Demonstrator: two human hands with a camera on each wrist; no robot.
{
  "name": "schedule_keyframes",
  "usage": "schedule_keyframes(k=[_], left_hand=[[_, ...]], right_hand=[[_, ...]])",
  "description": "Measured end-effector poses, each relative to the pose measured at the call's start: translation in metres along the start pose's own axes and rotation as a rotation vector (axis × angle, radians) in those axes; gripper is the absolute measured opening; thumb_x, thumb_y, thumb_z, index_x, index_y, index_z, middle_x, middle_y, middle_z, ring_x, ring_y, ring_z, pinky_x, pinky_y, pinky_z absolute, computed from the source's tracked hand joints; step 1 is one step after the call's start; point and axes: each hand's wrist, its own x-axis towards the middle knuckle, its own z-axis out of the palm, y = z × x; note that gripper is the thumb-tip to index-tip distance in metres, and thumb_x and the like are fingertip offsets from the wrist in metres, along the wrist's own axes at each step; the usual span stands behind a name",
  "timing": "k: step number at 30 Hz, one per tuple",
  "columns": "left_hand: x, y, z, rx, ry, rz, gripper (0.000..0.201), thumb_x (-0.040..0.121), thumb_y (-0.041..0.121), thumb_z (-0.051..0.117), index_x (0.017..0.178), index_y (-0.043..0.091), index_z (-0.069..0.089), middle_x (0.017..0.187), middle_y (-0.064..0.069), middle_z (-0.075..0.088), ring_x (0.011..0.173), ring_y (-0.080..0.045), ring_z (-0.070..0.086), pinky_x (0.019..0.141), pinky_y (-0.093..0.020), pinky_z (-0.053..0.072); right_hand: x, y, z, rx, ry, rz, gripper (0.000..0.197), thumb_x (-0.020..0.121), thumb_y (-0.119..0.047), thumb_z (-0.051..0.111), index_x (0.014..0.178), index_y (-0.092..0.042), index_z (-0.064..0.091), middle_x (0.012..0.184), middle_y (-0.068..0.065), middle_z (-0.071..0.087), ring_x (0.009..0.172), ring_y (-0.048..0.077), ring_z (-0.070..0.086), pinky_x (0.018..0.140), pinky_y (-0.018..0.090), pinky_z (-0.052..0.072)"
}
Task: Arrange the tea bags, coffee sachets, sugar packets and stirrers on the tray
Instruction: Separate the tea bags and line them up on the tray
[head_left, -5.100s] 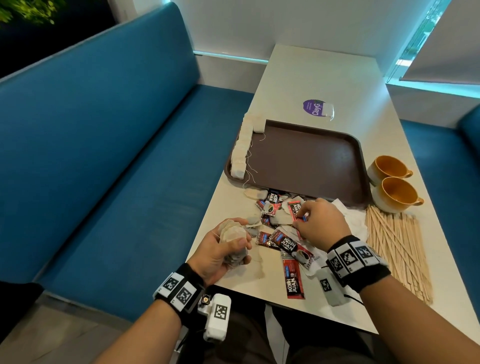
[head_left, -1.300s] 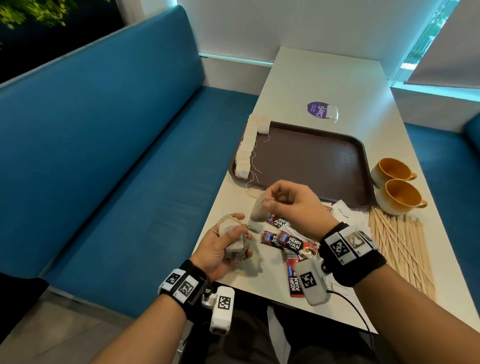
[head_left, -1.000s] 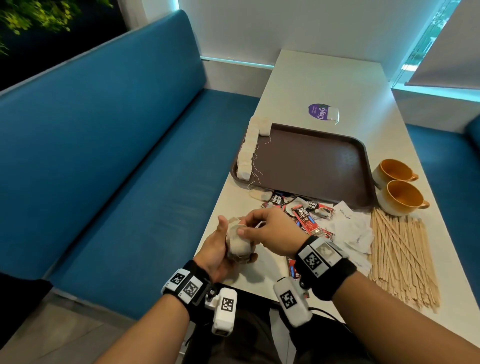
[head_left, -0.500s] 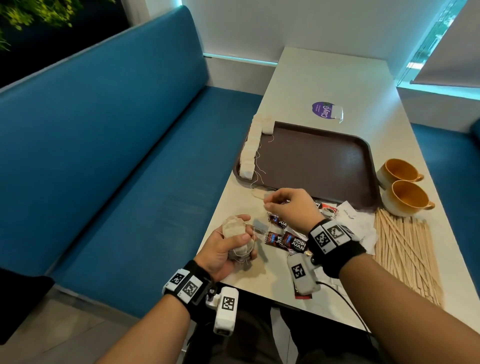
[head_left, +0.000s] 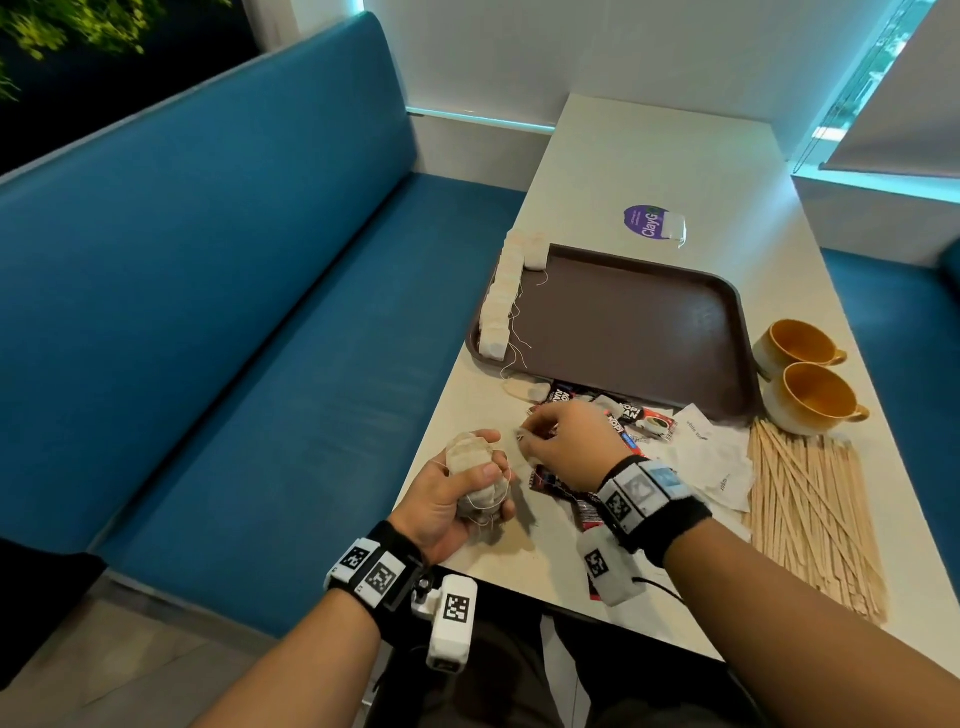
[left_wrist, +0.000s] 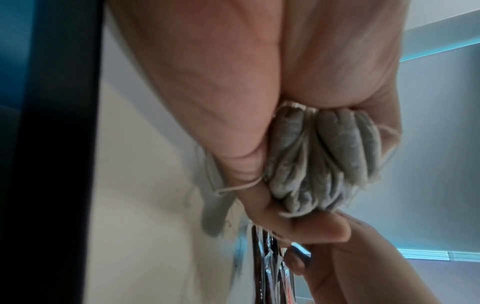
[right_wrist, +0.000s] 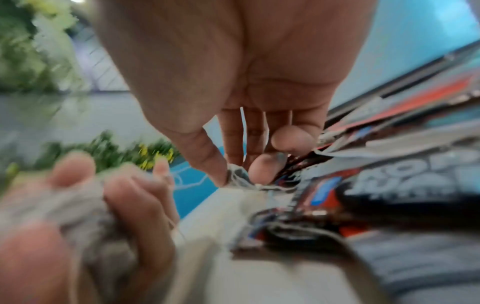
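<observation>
**Tea bags gathered at the table's near edge**

The left hand (head_left: 451, 496) grips a bunch of tea bags (head_left: 471, 470) above the table (head_left: 660, 171). Just beside it, the right hand (head_left: 569, 444) pinches a single tea bag (right_wrist: 237, 176) between thumb and fingertip, low over the coffee sachets (head_left: 631, 415). More tea bags line the tray (head_left: 639, 332).

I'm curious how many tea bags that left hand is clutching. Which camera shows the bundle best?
The left wrist view: the bundle of tea bags fills the frame, each bag's edge distinct in the left hand. The head view shows it small; the right wrist view, blurred.
</observation>
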Motion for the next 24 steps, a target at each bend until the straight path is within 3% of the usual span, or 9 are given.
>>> schedule_keyframes(k=[4,7,9,12,14,16,18,21,24], left_hand=[[0.0,0.002,0.003,-0.016,0.009,-0.044,0.061,0.075,0.02,0.088,0.126,0.009,0.055,0.092,-0.017,0.059,0.07,-0.032,0.059,0.061,-0.04,0.055],[-0.001,0.003,0.005,-0.03,0.056,-0.084,0.055,0.081,0.027,0.08,0.127,0.01,0.054,0.093,-0.013,0.061,0.078,-0.026,0.063,0.06,-0.041,0.056],[-0.001,0.002,0.005,-0.01,0.077,-0.09,0.048,0.088,0.032,0.072,0.127,0.012,0.055,0.094,-0.011,0.062,0.081,-0.023,0.065,0.063,-0.041,0.057],[-0.001,0.0,0.006,0.039,0.091,-0.111,0.046,0.095,0.042,0.06,0.126,0.008,0.058,0.094,-0.012,0.065,0.08,-0.023,0.066,0.063,-0.04,0.058],[0.0,0.0,0.008,0.041,0.105,-0.147,0.053,0.098,0.05,0.05,0.124,0.005,0.061,0.102,-0.018,0.069,0.086,-0.029,0.069,0.068,-0.043,0.06],[0.0,0.002,0.011,-0.002,0.141,-0.187,0.066,0.098,0.059,0.042,0.126,0.005,0.065,0.112,-0.025,0.069,0.097,-0.036,0.07,0.076,-0.046,0.06],[0.0,0.005,0.009,-0.043,0.158,-0.227,0.076,0.093,0.07,0.037,0.128,0.009,0.066,0.117,-0.027,0.068,0.103,-0.038,0.069,0.077,-0.045,0.06],[0.0,0.004,0.004,0.016,0.124,-0.245,0.084,0.082,0.078,0.053,0.133,0.012,0.064,0.123,-0.027,0.065,0.112,-0.04,0.065,0.085,-0.046,0.057],[0.002,0.0,0.0,0.123,0.056,-0.139,0.084,0.073,0.063,0.08,0.13,0.006,0.06,0.109,-0.021,0.065,0.096,-0.034,0.063,0.076,-0.041,0.055]], right_hand=[[-0.017,-0.006,-0.021,0.535,0.14,0.113,0.008,0.091,-0.024,0.075,0.095,-0.018,0.078,0.085,-0.003,0.076,0.066,0.007,0.066,0.06,0.021,0.057],[-0.035,-0.018,-0.028,0.713,0.207,0.08,0.006,0.093,-0.021,0.074,0.097,-0.018,0.077,0.087,0.0,0.075,0.061,0.003,0.062,0.055,0.016,0.05],[-0.044,-0.023,-0.023,0.603,0.208,-0.022,0.007,0.093,-0.027,0.074,0.096,-0.022,0.077,0.089,-0.005,0.074,0.064,0.002,0.062,0.06,0.021,0.053],[-0.054,-0.029,-0.005,0.243,0.141,-0.246,0.009,0.093,-0.033,0.071,0.098,-0.027,0.076,0.091,-0.011,0.069,0.071,0.005,0.061,0.072,0.03,0.055],[-0.058,-0.031,0.005,0.104,0.101,-0.355,0.012,0.093,-0.034,0.067,0.1,-0.028,0.074,0.095,-0.013,0.062,0.075,0.004,0.057,0.077,0.035,0.054],[-0.061,-0.033,0.011,0.028,0.048,-0.382,0.019,0.093,-0.039,0.063,0.106,-0.03,0.073,0.103,-0.013,0.058,0.085,0.008,0.058,0.081,0.036,0.053],[-0.064,-0.034,0.016,-0.042,0.009,-0.381,0.028,0.095,-0.046,0.058,0.114,-0.031,0.072,0.11,-0.013,0.056,0.095,0.01,0.058,0.086,0.034,0.052],[-0.067,-0.034,0.017,-0.003,-0.012,-0.374,0.036,0.094,-0.053,0.055,0.117,-0.031,0.071,0.112,-0.013,0.057,0.098,0.008,0.057,0.087,0.031,0.05],[-0.066,-0.031,0.011,0.195,-0.013,-0.338,0.021,0.093,-0.039,0.064,0.105,-0.027,0.076,0.1,-0.011,0.065,0.084,0.004,0.059,0.079,0.025,0.048]])
